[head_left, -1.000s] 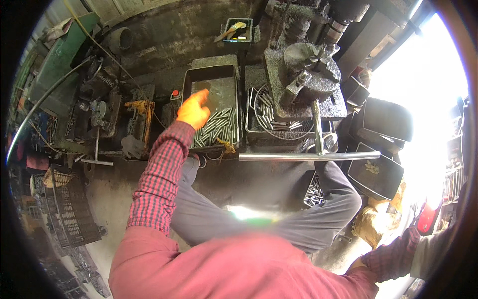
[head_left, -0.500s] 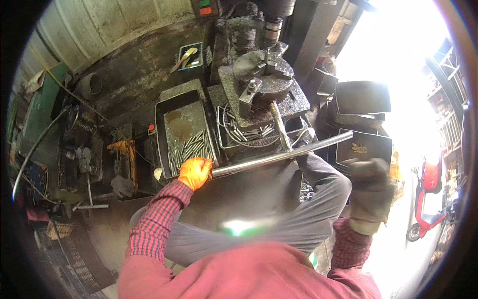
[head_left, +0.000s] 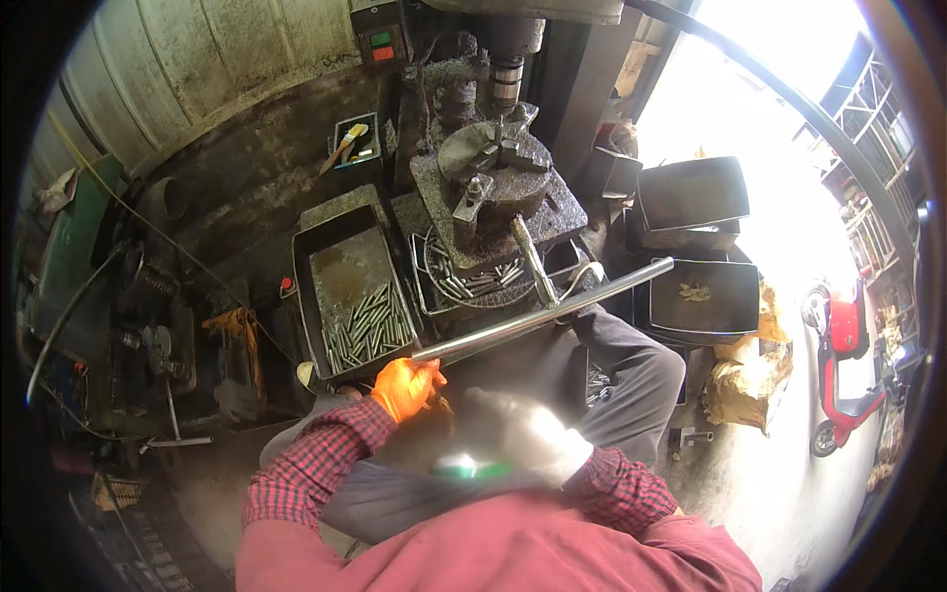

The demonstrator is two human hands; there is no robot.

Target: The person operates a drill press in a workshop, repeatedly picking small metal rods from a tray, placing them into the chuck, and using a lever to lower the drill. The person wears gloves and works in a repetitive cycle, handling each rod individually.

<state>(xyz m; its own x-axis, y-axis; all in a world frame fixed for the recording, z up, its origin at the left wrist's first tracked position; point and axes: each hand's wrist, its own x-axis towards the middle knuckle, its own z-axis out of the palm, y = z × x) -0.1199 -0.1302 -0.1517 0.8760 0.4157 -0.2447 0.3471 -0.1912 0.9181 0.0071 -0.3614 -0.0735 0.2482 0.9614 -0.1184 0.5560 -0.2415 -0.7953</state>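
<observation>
My left hand (head_left: 404, 390), in an orange glove, is just below the left end of a long steel bar (head_left: 543, 314). Its fingers are curled together, and whatever they may hold is hidden. My right hand (head_left: 528, 434), in a pale glove, is smeared by motion over my lap, close to the left one; its fingers do not show clearly. The bar lies across a short rod (head_left: 534, 261) that comes out of a round jaw chuck (head_left: 493, 163). This chuck sits on the chip-covered table of a drill press, below its spindle (head_left: 507, 81).
A dark tray (head_left: 345, 266) at left holds many short steel pins (head_left: 370, 331). More pins lie in a bin (head_left: 473, 281) under the press table. Dark bins (head_left: 695, 192) stand at right, near a yellowish sack (head_left: 750, 385). A brush (head_left: 347, 141) rests in a small box behind.
My right hand has swung from the far right in to the middle, beside my left hand. My left hand has come off the bar's end, a little down and nearer to me.
</observation>
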